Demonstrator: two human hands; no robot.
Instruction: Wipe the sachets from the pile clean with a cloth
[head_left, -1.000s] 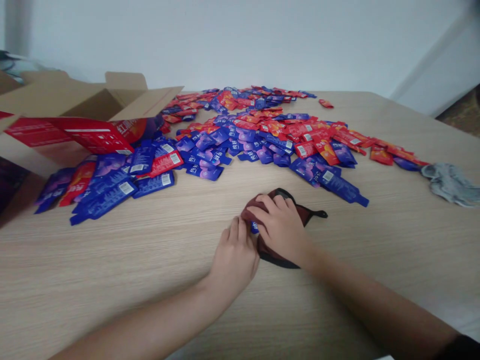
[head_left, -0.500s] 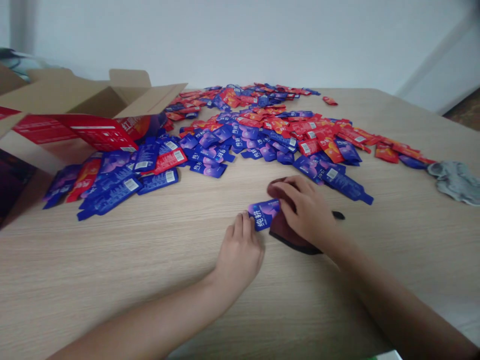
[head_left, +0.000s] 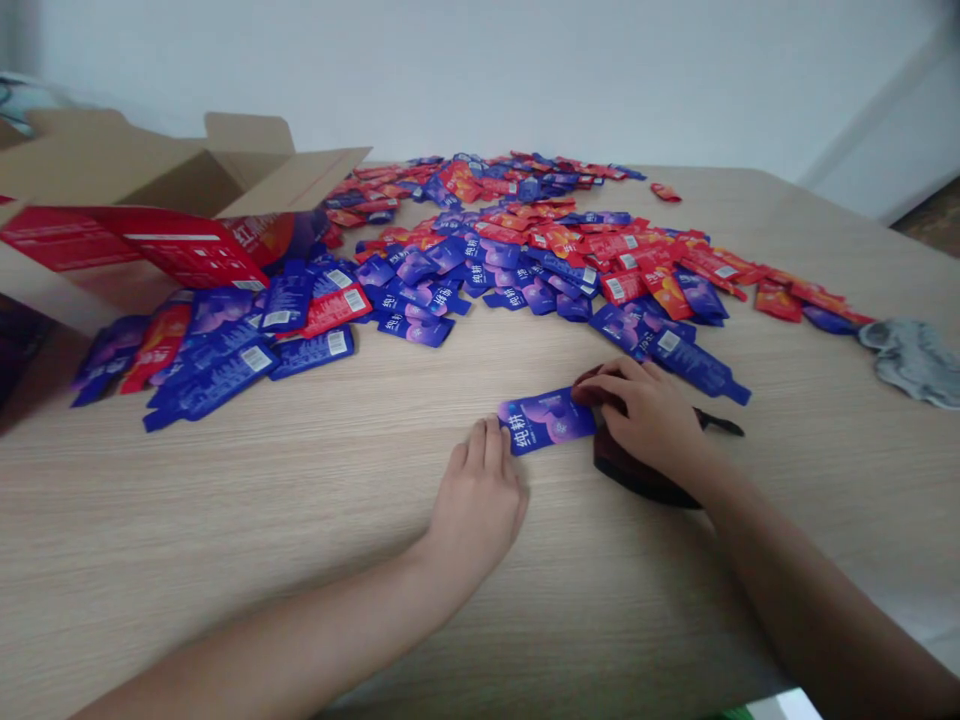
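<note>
While pressing the bent fingers of the left hand [head_left: 480,485] onto the 9 o'clock end of a blue sachet [head_left: 551,420], grips in the right hand [head_left: 652,415] a brown pouch [head_left: 634,470], closed on its cloth at 3 o'clock. Has the sachet flat on the pale table [head_left: 300,540], near the middle of the head view, white lettering toward 9 o'clock. With the left thumb hidden, cannot judge between pinching and merely pressing. Holds the pouch farther toward 3 o'clock than a second ago, baring most of the printed face instead of just a small blue patch. Hides the 3 o'clock tip behind the right fingers. Leaves as before, at 12 o'clock, a heap of red and blue sachets [head_left: 487,275]; at 10 o'clock, an open carton [head_left: 97,185]; near 3 o'clock, a crumpled grey cloth [head_left: 915,362].
</note>
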